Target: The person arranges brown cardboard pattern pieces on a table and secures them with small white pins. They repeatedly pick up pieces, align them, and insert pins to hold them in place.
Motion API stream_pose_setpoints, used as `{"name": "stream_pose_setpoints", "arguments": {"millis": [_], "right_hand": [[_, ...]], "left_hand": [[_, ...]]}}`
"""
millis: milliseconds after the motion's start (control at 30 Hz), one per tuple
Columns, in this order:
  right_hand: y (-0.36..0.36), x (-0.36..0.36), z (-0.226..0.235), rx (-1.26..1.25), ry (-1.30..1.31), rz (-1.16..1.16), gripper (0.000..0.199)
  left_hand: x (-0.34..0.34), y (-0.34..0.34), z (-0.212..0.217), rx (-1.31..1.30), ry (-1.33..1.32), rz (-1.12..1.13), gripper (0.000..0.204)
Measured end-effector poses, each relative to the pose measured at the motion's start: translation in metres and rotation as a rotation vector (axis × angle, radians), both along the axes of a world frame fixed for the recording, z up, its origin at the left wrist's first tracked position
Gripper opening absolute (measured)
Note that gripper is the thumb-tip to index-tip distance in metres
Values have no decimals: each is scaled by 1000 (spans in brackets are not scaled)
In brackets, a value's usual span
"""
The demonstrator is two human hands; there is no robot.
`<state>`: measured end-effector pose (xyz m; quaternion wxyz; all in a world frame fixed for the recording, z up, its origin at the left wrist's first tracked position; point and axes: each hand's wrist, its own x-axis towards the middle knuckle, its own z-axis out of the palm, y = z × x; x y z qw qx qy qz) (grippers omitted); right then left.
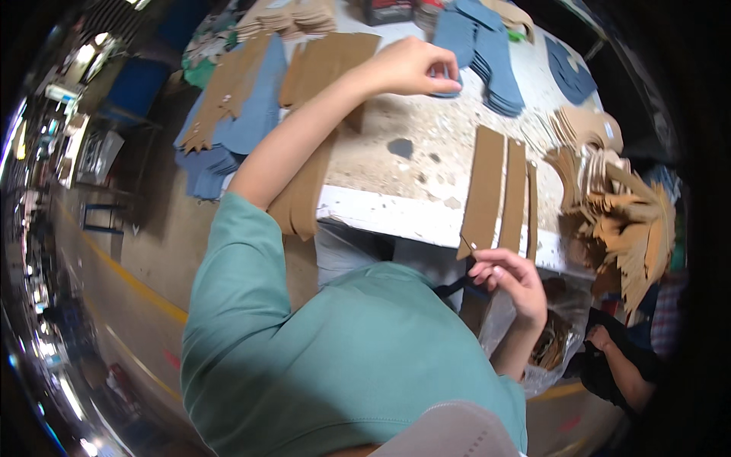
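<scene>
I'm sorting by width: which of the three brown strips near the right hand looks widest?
The leftmost brown strip; the two strips to its right both look narrower.

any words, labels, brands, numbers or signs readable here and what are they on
None can be quoted reliably:
Dark box at the top: printing too small and blurred to read.
Grey cap brim below: tiny dark marks, illegible.
Brown stack at left: pale spots, no legible text.

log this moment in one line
left hand: beside blue cut pieces | right hand: at near end of brown strip, grip unclear | surface: stained white worktable
</scene>
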<state>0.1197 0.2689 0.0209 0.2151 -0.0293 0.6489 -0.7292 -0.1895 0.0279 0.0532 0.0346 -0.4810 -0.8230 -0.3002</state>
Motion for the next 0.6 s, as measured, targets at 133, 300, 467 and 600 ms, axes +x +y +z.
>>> {"name": "stream_pose_setpoints", "arguments": {"millis": [133,300,467,600], "right_hand": [[-6,-62,38,193,182,106,32],[-34,-158,65,373,378,315,31],[-80,-246,60,529,520,318,29],[-124,-326,46,715,767,261,24]], "left_hand": [[-11,-92,37,119,89,305,21],[5,-185,42,149,249,733,22],[30,-219,15,176,149,934,19],[10,-221,5,131,135,962,16]]}}
